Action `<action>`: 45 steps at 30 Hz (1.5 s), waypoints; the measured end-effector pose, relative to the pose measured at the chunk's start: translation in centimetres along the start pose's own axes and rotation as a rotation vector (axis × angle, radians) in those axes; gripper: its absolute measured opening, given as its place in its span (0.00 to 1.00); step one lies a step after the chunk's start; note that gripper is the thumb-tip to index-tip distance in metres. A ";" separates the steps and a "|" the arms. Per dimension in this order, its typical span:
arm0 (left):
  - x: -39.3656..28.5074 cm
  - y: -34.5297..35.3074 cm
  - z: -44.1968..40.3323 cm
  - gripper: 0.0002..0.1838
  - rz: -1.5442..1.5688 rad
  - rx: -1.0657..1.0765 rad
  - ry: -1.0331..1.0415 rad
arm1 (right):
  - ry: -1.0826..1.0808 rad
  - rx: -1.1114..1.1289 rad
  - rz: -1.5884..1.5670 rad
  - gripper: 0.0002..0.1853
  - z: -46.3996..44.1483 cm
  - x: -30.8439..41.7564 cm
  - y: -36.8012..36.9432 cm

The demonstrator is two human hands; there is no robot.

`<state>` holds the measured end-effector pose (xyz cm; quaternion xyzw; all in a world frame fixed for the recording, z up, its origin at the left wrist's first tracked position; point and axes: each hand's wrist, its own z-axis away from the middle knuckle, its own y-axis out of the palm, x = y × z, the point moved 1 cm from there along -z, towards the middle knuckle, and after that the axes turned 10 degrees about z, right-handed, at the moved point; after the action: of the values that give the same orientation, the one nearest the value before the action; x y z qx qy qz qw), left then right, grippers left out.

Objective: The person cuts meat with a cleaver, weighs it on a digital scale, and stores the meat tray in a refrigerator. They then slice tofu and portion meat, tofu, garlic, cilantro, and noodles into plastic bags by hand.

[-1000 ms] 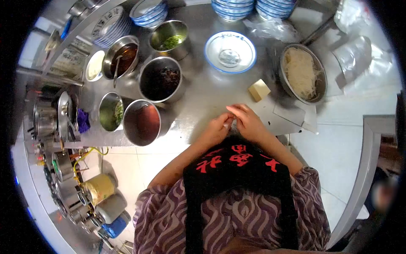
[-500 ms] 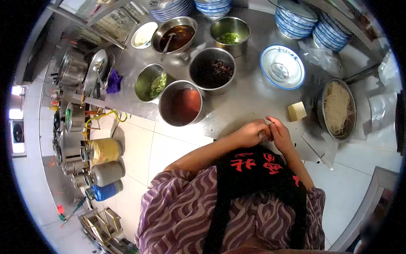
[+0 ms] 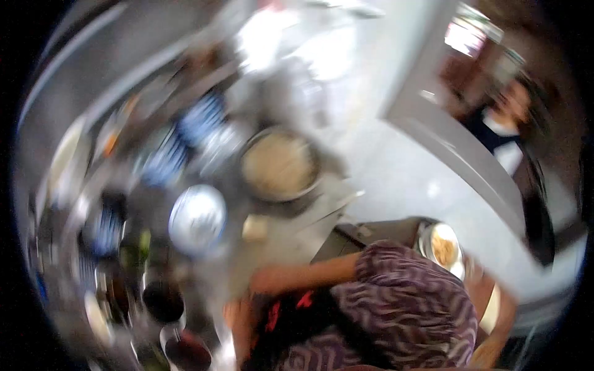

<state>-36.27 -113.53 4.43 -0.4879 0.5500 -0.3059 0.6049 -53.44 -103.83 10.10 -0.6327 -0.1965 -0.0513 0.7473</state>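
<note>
we swing our view to the right, and what was sharp half a second ago is now smeared. the white bowl (image 3: 198,219), yellow block (image 3: 254,228) and pale noodles (image 3: 278,164) shift leftward, while the red liquid (image 3: 187,353) drops to the lower left. a round container (image 3: 455,238) with light brown contents (image 3: 443,248) appears on the right; a person (image 3: 502,123) comes clearly into sight, upper right. our right hand (image 3: 267,281) now points leftward across the picture.

head view | head-worn | faces forward and down | close above the apron (image 3: 318,328) | counter (image 3: 234,263) farther off
</note>
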 end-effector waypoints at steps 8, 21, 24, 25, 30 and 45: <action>-3.8 -0.1 -9.8 0.13 0.291 -0.019 -0.032 | 0.318 -0.121 -0.130 0.17 1.8 -6.8 6.7; -4.1 -1.2 -10.3 0.15 0.427 0.037 -0.085 | 0.020 -0.202 -0.205 0.13 -0.4 0.5 0.7; -3.7 -1.3 -9.7 0.15 0.449 0.026 -0.093 | 0.064 -0.221 -0.291 0.13 -1.3 -0.4 2.5; -3.6 -1.3 -9.5 0.16 0.457 0.028 -0.100 | 0.079 -0.228 -0.306 0.13 -1.5 -0.6 3.0; -3.1 -1.6 -8.8 0.17 0.482 0.025 -0.136 | 0.096 -0.249 -0.366 0.13 -2.7 -1.1 4.5; -4.2 -3.4 -5.5 0.19 0.544 0.049 -0.335 | 0.177 -0.266 -0.557 0.12 -4.3 -3.7 11.4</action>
<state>-41.86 -112.23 9.53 -0.3515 0.5457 -0.0616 0.7582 -52.15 -106.41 -2.27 -0.6399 -0.2879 -0.3340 0.6293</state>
